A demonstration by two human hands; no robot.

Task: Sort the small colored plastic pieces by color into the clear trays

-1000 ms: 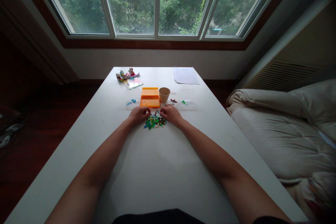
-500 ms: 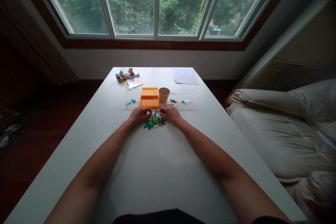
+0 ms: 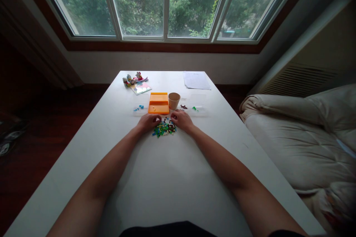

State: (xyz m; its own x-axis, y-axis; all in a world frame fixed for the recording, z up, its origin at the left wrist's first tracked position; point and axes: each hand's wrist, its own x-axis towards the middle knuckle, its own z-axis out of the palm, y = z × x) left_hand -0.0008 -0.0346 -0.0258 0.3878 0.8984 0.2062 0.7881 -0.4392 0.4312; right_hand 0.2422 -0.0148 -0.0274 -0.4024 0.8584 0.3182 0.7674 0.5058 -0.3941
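Observation:
A small heap of tiny coloured bricks (image 3: 164, 129), mostly green, blue and brown, lies on the white table (image 3: 155, 185). My left hand (image 3: 148, 121) rests at the heap's left edge, fingers curled down onto the bricks. On the other side my right hand (image 3: 181, 119) touches the heap's right edge the same way. Whether either hand pinches a brick is too small to tell. Just beyond the heap stands an orange tray (image 3: 158, 103) with a paper cup (image 3: 174, 100) beside it.
Clear shallow trays hold a few blue bricks (image 3: 139, 108) on the left and red and green bricks (image 3: 189, 107) on the right. A small built model and a booklet (image 3: 136, 82) lie at the far left, papers (image 3: 196, 80) at the far right. Bedding (image 3: 303, 137) lies right of the table.
Both hands have stayed at the heap, with the fingers shifting only slightly among the bricks. Nothing else has moved.

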